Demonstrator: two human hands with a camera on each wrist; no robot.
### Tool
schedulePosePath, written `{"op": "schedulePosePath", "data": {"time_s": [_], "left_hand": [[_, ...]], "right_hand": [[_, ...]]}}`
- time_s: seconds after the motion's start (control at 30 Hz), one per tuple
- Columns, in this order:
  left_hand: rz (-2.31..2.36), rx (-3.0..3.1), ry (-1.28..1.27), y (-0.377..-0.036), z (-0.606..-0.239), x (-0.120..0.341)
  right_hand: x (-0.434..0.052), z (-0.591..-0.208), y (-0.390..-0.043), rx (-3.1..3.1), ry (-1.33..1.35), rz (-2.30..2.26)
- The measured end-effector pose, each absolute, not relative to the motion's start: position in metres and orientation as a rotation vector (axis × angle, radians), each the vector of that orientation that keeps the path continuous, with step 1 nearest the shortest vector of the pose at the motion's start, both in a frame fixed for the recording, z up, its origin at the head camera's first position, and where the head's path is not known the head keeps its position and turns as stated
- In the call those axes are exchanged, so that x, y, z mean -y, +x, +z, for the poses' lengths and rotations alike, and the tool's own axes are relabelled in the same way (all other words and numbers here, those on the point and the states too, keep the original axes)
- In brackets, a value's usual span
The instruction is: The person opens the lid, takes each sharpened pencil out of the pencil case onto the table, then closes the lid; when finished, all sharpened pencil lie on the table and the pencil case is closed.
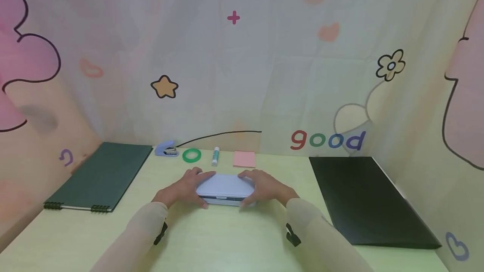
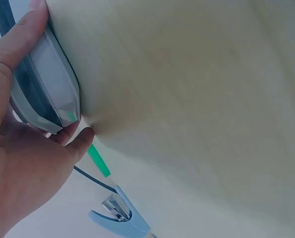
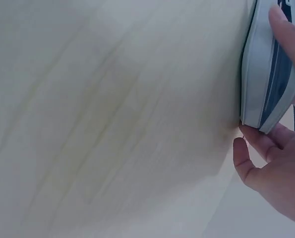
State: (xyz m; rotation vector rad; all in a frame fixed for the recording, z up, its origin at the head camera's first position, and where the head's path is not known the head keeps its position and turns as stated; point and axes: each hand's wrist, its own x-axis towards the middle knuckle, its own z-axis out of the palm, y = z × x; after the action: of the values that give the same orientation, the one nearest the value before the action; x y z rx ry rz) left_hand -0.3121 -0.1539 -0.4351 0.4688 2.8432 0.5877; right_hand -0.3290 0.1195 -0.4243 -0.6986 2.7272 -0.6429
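Observation:
A pale lavender pencil case (image 1: 226, 186) with a dark band round its side lies on the table in the middle of the head view. My left hand (image 1: 188, 186) holds its left end, thumb at the near side and fingers round the far corner. At the opposite end my right hand (image 1: 264, 186) grips it the same way. Both wrist views show the rounded ends of the case between thumb and fingers, and the case's base is close to the table surface. Behind it are a pink sticky note pad (image 1: 244, 159), a glue stick (image 1: 215, 156) and a green tape roll (image 1: 191, 155).
A light blue stapler (image 1: 167, 149) sits at the back left, beside a dark green spiral sketchbook (image 1: 103, 175). On the right lies a large black folder (image 1: 370, 200). A printed curtain (image 1: 242, 74) encloses the back and sides of the pale table (image 1: 223, 242).

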Motion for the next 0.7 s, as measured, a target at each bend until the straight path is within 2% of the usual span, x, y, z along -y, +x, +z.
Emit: {"op": "schedulePosePath", "data": {"time_s": [0.7], "left_hand": [[0.596,-2.868,0.456,-0.311,-0.436,0.155]], "right_hand": [[-0.128,-0.437,-0.314,-2.82,-0.804,-0.724]]}}
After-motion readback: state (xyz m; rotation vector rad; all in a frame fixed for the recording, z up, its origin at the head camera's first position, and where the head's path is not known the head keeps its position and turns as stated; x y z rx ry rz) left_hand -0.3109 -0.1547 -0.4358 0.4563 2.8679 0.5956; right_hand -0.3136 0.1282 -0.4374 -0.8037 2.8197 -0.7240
